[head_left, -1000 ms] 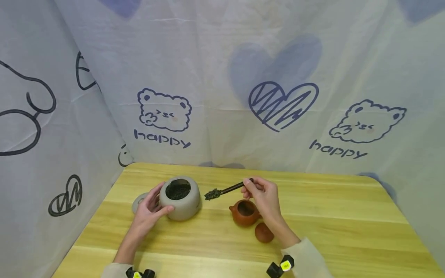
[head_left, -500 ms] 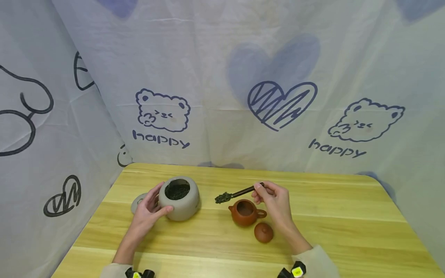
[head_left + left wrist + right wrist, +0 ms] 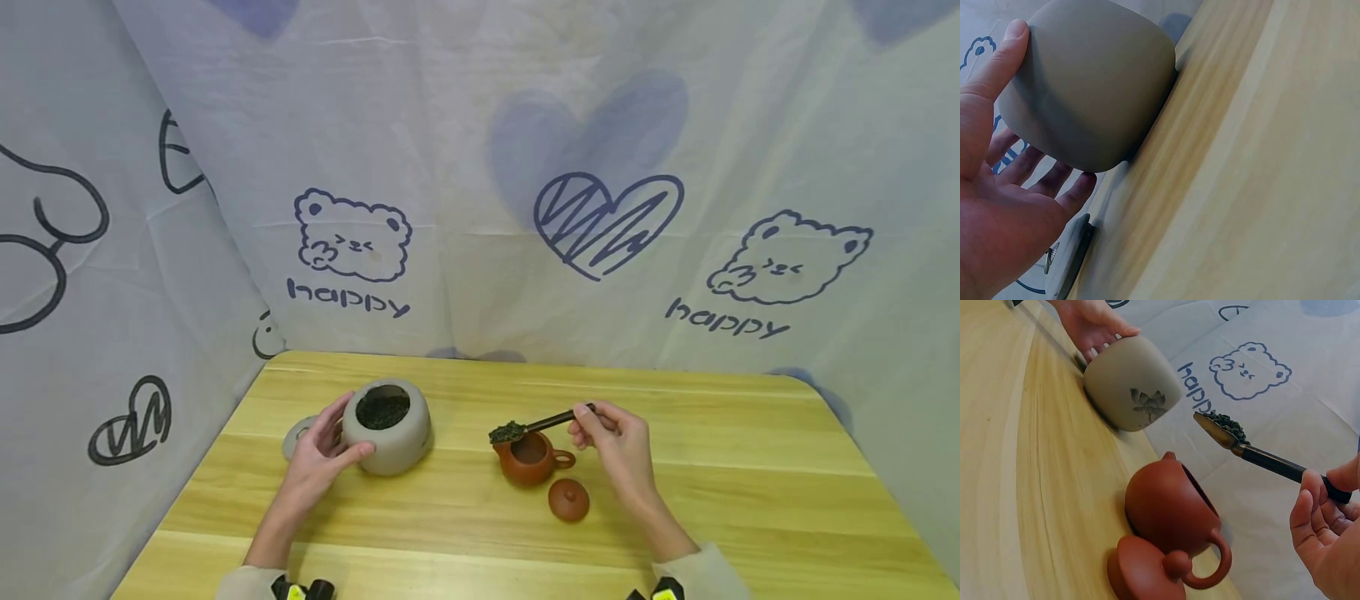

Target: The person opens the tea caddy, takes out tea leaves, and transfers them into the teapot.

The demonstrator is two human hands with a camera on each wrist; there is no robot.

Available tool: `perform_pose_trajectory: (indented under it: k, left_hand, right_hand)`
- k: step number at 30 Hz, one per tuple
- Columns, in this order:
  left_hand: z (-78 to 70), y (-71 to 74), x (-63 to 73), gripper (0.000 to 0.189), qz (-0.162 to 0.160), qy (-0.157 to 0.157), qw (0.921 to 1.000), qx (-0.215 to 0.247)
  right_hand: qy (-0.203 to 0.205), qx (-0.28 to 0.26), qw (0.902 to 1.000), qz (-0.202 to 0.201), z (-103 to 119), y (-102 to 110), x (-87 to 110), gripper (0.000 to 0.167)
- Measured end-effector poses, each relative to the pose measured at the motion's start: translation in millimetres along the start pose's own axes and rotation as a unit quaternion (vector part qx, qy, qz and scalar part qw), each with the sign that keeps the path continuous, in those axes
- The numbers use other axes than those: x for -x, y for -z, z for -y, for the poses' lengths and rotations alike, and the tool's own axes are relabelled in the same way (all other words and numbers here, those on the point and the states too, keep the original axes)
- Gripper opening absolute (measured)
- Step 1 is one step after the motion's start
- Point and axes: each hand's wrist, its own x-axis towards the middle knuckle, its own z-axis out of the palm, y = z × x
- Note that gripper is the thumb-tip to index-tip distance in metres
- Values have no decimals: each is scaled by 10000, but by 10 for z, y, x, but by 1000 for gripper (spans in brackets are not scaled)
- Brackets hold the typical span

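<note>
My left hand (image 3: 318, 458) holds the side of a round grey tea canister (image 3: 405, 446), thumb on the near side and fingers round the left. Dark tea leaves (image 3: 382, 410) lie inside its open mouth. In my right hand (image 3: 618, 446) I pinch the dark handle of a tea scoop (image 3: 1272, 464), heaped with dark green leaves (image 3: 1227, 425). The scoop's loaded end is above the spout side of a reddish-brown clay teapot (image 3: 527, 468), whose top is uncovered. The right wrist view shows a lotus print on the canister.
The teapot's round lid (image 3: 568, 501) lies on the wooden table (image 3: 450, 533), just in front of the pot. A grey canister lid (image 3: 297, 435) rests behind my left hand. Printed cloth (image 3: 465, 250) hangs along the table's back and left.
My right hand has moved right and slightly toward me, bringing the loaded scoop from beside the canister to over the teapot. The left hand and canister have stayed in place.
</note>
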Motion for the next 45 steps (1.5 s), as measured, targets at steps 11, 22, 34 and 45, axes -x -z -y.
perform_pose_trajectory:
  k: [11,22,34,45]
  left_hand:
    - [6,11,-22,82,-6,25,10000,-67]
    - [-5,15,-34,82,-5,174,9997,-153]
    - [-10,5,-42,82,14,129,9998,-127]
    - [37,3,-35,82,2,-17,10000,-86]
  right_hand:
    - [-201,-110,9994,-274,-94,122,27,26]
    - [-219,-50,9988,-441,-174,205,46,28]
    - [-159,148,9993,-319,-235,233,56,25]
    - [397,460,9980,-183,-263,182,101,20]
